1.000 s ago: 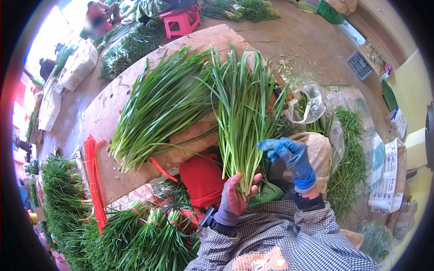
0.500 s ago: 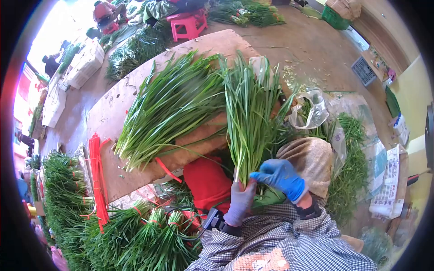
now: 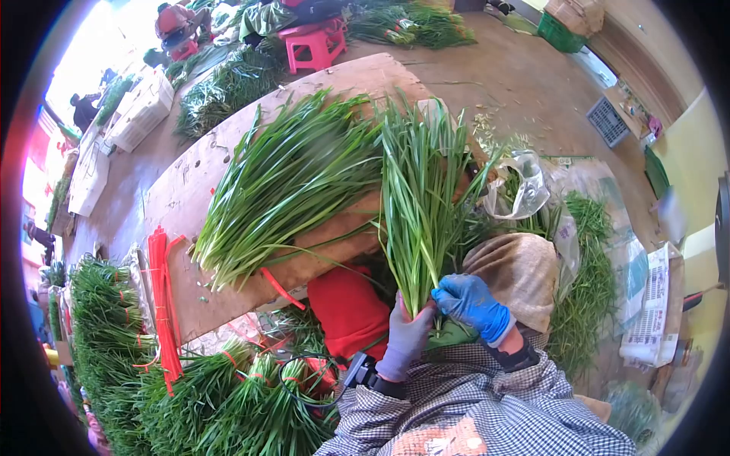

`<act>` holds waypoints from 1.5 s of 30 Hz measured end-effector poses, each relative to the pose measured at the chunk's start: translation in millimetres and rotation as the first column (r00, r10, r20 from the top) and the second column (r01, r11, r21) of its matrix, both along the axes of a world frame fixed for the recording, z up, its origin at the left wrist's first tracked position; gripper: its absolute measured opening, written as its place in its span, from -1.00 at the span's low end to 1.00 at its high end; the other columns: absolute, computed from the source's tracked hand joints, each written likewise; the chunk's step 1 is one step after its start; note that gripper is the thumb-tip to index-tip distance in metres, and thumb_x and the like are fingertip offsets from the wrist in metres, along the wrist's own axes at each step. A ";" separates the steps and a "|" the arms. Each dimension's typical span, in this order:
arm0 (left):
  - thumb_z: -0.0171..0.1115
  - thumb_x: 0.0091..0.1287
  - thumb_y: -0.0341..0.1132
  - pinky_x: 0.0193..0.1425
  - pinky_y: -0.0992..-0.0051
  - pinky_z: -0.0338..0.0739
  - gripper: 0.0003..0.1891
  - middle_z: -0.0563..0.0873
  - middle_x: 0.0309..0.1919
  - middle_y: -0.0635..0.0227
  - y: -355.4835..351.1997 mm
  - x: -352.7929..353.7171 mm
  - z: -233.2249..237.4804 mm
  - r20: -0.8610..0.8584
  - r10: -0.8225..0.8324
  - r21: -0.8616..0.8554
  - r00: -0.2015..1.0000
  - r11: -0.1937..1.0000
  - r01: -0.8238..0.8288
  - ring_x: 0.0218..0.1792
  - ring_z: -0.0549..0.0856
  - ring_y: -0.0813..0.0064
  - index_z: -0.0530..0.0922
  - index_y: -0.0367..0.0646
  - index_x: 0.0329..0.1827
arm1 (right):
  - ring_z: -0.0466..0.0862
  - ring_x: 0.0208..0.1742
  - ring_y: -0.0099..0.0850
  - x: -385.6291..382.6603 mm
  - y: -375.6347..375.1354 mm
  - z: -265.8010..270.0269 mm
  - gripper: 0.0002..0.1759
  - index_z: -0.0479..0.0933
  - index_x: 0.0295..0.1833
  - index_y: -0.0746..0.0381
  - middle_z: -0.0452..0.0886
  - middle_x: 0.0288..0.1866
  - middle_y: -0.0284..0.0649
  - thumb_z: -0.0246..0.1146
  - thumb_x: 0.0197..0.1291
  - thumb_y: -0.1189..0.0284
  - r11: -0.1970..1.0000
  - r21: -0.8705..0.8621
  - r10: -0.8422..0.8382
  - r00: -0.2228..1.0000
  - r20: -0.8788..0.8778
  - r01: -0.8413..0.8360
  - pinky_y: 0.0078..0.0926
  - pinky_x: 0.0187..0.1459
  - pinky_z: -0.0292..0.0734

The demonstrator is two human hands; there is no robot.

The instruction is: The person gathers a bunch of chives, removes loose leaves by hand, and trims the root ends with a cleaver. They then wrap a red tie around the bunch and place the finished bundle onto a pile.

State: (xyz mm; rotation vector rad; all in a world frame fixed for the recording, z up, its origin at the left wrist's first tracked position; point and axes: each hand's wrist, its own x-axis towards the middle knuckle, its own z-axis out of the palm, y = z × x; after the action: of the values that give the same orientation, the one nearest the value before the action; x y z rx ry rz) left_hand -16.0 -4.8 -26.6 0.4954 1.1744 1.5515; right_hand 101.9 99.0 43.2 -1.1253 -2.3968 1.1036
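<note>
My left hand, in a grey glove, is closed round the pale lower ends of a bunch of garlic chives. The green leaves fan out away from me past the board's edge. Right beside it, my right hand, in a blue glove, pinches a garlic chive stalk at the bunch's right side. A larger loose pile of garlic chives lies on the wooden board, its cut ends towards me.
Red ties hang over the board's left edge. Tied bundles stand below it. To the right are a beige cloth, a clear plastic bag and scattered leaves. A pink stool and other people are farther back.
My right hand has closed and turned, now gripping a stalk that slants across the bunch. The left hand keeps its hold, and the bunch's leaves have shifted slightly.
</note>
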 end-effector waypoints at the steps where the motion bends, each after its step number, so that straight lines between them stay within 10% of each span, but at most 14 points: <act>1: 0.24 0.37 -0.49 -0.09 0.54 0.59 -0.52 0.67 -0.05 0.34 -1.1 -2.4 4.5 0.182 -0.079 -0.086 0.980 0.992 0.096 -0.16 0.67 0.54 0.36 -0.22 0.35 | 0.61 -0.36 0.03 4.3 -1.9 0.0 -0.69 0.53 -0.41 0.20 0.58 -0.45 -0.04 0.20 0.28 0.20 1.000 0.003 -0.002 1.000 0.002 0.002 -0.05 -0.32 0.48; 15: 0.32 0.39 -0.28 -0.18 0.47 0.63 -0.68 0.71 -0.17 0.41 2.9 -1.1 15.5 0.256 -0.030 -0.177 0.966 0.981 0.078 -0.21 0.68 0.60 0.56 -0.22 0.13 | 0.64 -0.32 0.04 17.1 -23.0 -8.4 -0.79 0.58 -0.22 0.24 0.62 -0.34 0.02 0.23 0.31 0.31 0.977 0.024 0.213 0.977 -0.021 -0.213 -0.19 -0.33 0.52; 23: 0.30 0.37 -0.41 -0.10 0.52 0.66 -0.67 0.73 -0.12 0.34 2.5 7.6 4.5 0.138 -0.054 -0.171 0.989 0.982 0.077 -0.21 0.72 0.53 0.52 -0.24 0.16 | 0.57 -0.49 -0.26 14.3 -15.8 24.6 -0.76 0.58 -0.38 0.27 0.55 -0.54 -0.12 0.31 0.22 0.32 0.882 -0.467 -0.026 0.987 -0.162 -0.053 -0.34 -0.37 0.49; 27: 0.27 0.30 -0.53 0.17 0.48 0.54 -0.41 0.60 0.15 0.23 5.3 21.0 -14.5 -0.102 -0.002 0.050 0.995 0.999 0.007 0.10 0.63 0.42 0.29 -0.28 0.40 | 0.61 -0.47 -0.26 -12.8 -3.0 26.3 -0.61 0.53 -0.41 0.24 0.53 -0.50 -0.16 0.43 0.13 0.15 0.972 0.211 0.106 0.994 -0.019 -0.100 -0.33 -0.39 0.48; 33: 0.17 0.33 -0.60 0.46 0.40 0.32 -0.26 0.39 0.38 0.17 2.5 23.4 -20.2 -0.521 -0.008 0.025 0.853 0.999 0.025 0.39 0.43 0.34 0.05 -0.30 0.55 | 0.60 -0.37 -0.01 -25.7 1.2 6.8 -0.64 0.49 -0.44 0.21 0.54 -0.45 -0.03 0.36 0.11 0.14 0.973 0.228 0.008 0.997 0.072 -0.024 -0.15 -0.35 0.47; 36: 0.19 0.34 -0.58 0.33 0.44 0.45 -0.34 0.52 0.24 0.20 5.1 22.7 -10.8 -0.487 0.048 0.047 0.872 0.998 -0.028 0.26 0.55 0.40 0.16 -0.29 0.50 | 0.60 -0.40 -0.05 -20.3 3.9 4.7 -0.70 0.55 -0.40 0.24 0.54 -0.45 -0.03 0.38 0.11 0.21 0.982 0.188 -0.014 1.000 0.024 0.009 -0.20 -0.34 0.49; 38: 0.25 0.34 -0.51 0.15 0.48 0.59 -0.45 0.63 0.04 0.30 3.8 11.8 13.0 0.137 -0.131 -0.157 0.982 0.976 0.152 0.06 0.66 0.50 0.31 -0.24 0.38 | 0.60 -0.49 -0.30 -14.4 5.1 -4.8 -0.80 0.62 -0.32 0.27 0.60 -0.48 -0.16 0.41 0.14 0.36 0.999 0.038 -0.027 0.988 -0.149 0.033 -0.37 -0.39 0.50; 39: 0.25 0.34 -0.51 0.15 0.48 0.59 -0.45 0.63 0.04 0.30 2.8 8.6 17.8 0.136 -0.127 -0.157 0.982 0.976 0.148 0.06 0.66 0.50 0.31 -0.24 0.38 | 0.60 -0.49 -0.30 -13.3 4.1 -3.2 -0.80 0.62 -0.32 0.27 0.60 -0.48 -0.16 0.41 0.14 0.36 0.999 0.038 -0.024 0.988 -0.150 0.030 -0.37 -0.39 0.50; 41: 0.29 0.36 -0.38 -0.03 0.50 0.68 -0.57 0.68 -0.10 0.37 0.8 2.6 24.7 0.372 -0.138 -0.072 0.918 0.982 0.176 -0.14 0.70 0.55 0.41 -0.18 0.26 | 0.62 -0.47 -0.34 -10.9 1.0 1.4 -0.80 0.63 -0.32 0.32 0.58 -0.51 -0.13 0.43 0.13 0.40 0.920 -0.358 -0.260 0.930 -0.260 0.157 -0.36 -0.37 0.48; 45: 0.28 0.40 -0.26 -0.07 0.41 0.72 -0.61 0.69 -0.12 0.32 0.8 -8.0 37.9 0.674 -0.117 -0.030 0.730 0.982 0.185 -0.18 0.73 0.47 0.44 -0.17 0.22 | 0.61 -0.49 -0.60 0.0 -1.3 26.7 -0.89 0.66 -0.29 0.33 0.67 -0.48 -0.33 0.41 0.18 0.50 0.792 -0.583 -0.398 0.877 -0.269 0.180 -0.59 -0.41 0.51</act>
State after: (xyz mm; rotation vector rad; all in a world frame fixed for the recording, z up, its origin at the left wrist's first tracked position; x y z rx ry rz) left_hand -24.0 -4.0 11.4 -0.0566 0.6144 1.3449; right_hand 101.8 97.8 69.9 -1.2460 -1.5709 1.7575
